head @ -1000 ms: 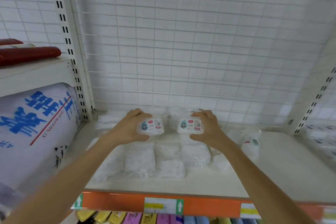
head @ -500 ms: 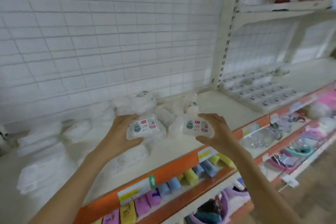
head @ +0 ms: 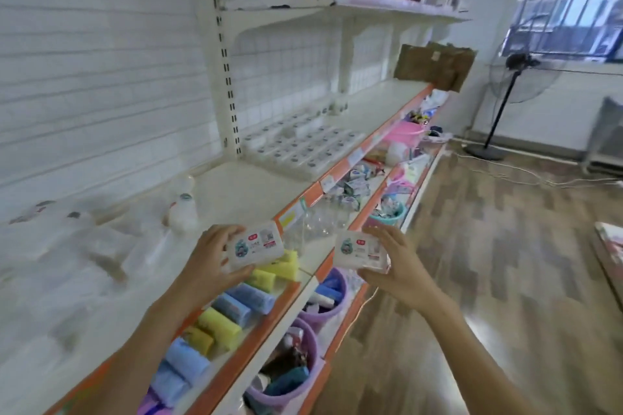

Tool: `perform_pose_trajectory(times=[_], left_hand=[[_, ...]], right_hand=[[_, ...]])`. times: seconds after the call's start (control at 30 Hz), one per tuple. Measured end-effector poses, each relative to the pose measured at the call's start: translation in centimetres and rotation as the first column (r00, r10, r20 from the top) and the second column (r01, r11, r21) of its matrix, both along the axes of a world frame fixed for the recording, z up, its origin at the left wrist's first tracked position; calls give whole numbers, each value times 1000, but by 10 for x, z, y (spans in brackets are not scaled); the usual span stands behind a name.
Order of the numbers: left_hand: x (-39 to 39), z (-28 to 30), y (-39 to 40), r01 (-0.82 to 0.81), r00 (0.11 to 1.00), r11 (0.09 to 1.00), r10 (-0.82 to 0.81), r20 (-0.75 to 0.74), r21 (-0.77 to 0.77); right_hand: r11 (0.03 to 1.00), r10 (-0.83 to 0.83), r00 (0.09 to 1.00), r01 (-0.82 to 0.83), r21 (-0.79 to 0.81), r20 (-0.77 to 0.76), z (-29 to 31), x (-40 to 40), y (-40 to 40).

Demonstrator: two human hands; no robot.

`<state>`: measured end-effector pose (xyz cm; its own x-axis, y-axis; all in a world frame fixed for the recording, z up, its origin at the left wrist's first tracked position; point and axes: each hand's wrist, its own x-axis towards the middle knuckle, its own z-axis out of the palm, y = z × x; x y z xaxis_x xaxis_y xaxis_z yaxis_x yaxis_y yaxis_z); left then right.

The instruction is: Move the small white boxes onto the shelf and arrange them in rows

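My left hand (head: 209, 263) grips a small white box (head: 254, 246) with a blue and red label, held in front of the shelf's orange edge. A second small white box (head: 359, 251) of the same kind sits in the grip of my right hand (head: 394, 266), out over the lower shelves. Both boxes are level, about a hand's width apart. Further right on the white shelf (head: 249, 189), several white boxes lie in neat rows (head: 303, 145). A blurred pile of white packs (head: 84, 239) lies on the shelf to the left.
A white upright post (head: 224, 54) divides the shelf bays. Lower shelves hold coloured sponges (head: 219, 323), purple buckets (head: 293, 367) and glasses. Red packets stand on the upper shelf (head: 337, 0). A cardboard box (head: 435, 66) sits at the shelf's far end. A standing fan (head: 505, 94) is on the wooden floor.
My view has swung right along the shelf. Both hands have carried their boxes away from the pile, out past the shelf's front edge toward the bay with the rows.
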<state>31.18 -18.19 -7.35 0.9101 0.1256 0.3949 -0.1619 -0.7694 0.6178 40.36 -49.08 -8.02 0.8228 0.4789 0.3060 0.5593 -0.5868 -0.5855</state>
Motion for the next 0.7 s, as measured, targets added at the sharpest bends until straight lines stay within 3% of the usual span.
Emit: perform_pose_trajectory(times=[0.4, 0.7], left_hand=[[152, -8, -116, -45, 999, 997, 45, -7, -59], [251, 0, -136, -80, 996, 996, 81, -28, 46]], right_hand=[[995, -99, 995, 99, 9, -12, -16, 131, -155], [995, -97, 994, 96, -26, -50, -11, 245, -173]])
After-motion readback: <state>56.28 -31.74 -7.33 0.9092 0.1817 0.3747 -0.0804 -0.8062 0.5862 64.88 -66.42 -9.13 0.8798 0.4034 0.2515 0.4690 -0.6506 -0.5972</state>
